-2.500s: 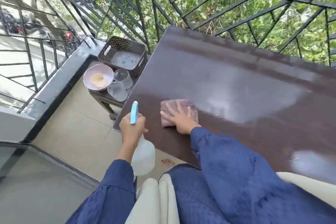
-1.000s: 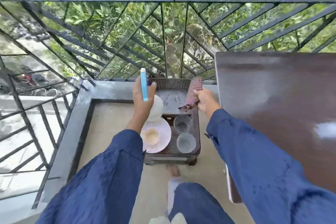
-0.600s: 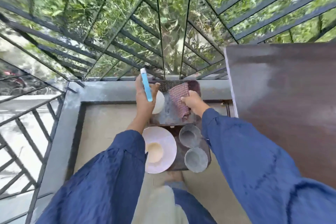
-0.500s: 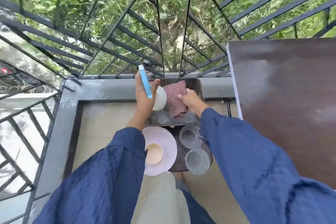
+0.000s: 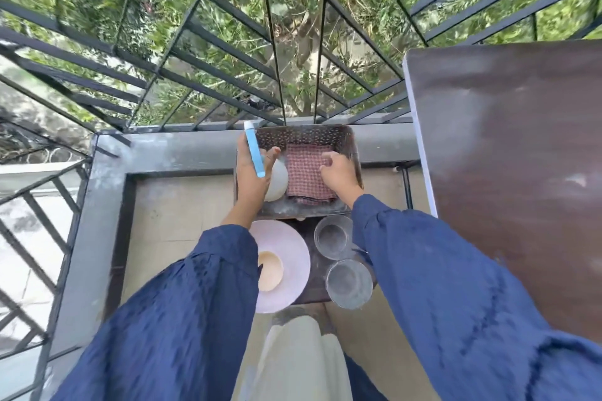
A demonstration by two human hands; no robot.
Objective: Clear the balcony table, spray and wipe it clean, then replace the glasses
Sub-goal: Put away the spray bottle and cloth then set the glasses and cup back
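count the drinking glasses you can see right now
2. One glass stands on the small side table just below the basket; the other glass sits nearer the person, beside the pink plate. None appear hidden.

Cloth [image 5: 309, 172] under the right fingers [image 5: 329, 159]: woven check, matt; basket [image 5: 355, 153] around it: perforated metal, dull; bottle [image 5: 277, 179] in the left fingers [image 5: 272, 156]: smooth plastic; glasses [image 5: 334, 238]: clear; table [image 5: 508, 156]: glossy wood.

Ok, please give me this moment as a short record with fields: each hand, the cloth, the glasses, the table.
left hand: holds the spray bottle over the basket
right hand: open above the cloth, not gripping it
cloth: lies folded in the basket
glasses: two, upright on the small side stand, beside the pink plate
table: bare dark top, glasses not yet replaced
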